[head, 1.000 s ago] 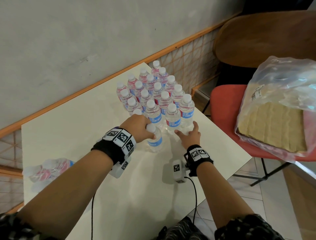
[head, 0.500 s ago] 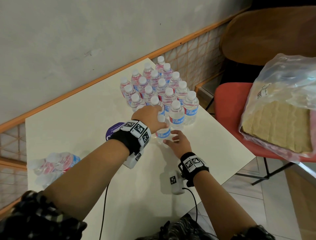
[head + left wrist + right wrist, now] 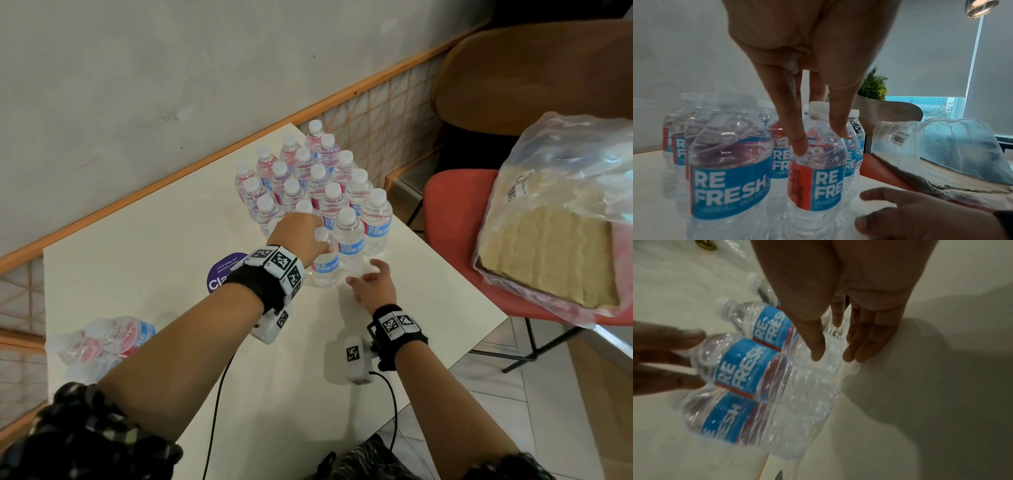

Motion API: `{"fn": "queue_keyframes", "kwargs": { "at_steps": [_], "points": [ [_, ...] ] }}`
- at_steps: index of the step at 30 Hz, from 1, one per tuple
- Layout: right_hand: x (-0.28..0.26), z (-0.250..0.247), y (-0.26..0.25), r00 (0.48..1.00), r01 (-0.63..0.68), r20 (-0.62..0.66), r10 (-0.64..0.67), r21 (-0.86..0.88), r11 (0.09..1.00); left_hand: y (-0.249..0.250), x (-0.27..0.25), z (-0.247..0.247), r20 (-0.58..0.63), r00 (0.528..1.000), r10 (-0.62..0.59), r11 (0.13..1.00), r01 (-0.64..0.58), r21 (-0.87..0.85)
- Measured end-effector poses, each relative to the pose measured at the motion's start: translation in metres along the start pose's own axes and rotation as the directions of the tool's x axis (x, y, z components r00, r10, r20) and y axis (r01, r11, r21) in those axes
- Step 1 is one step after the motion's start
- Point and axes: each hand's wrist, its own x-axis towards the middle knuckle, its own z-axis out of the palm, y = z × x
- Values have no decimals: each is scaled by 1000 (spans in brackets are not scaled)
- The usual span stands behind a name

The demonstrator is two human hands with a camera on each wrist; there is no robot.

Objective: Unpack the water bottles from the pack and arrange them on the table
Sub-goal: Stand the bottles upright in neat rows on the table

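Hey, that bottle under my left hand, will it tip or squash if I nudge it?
Probably tips easily: the bottle is tall, narrow and held near its cap by the left hand. It looks full, so fairly heavy. Thin clear walls may dent.

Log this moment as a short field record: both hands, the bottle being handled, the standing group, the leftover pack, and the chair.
left hand: grips the front bottle near its top
front bottle: upright on the table, at the near edge of the group
right hand: fingers straight, low by the bottle bases, holding nothing
standing bottles: upright cluster at the table's far corner
table: white
remaining pack: lies at the table's left edge, still wrapped
red chair: carries a plastic bag
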Motion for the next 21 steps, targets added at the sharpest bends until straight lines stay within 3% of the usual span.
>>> {"fn": "queue_keyframes", "kwargs": {
  "at_steps": [13, 21],
  "points": [
    [26, -20, -26, 990, 140, -8, -141, -65, 988, 2, -2, 1, 51, 997, -53, 992, 58, -110],
    [30, -20, -22, 989, 145, -2, -146, -75, 987, 2, 0, 5, 27, 998, -64, 984, 68, -163]
  ]
}}
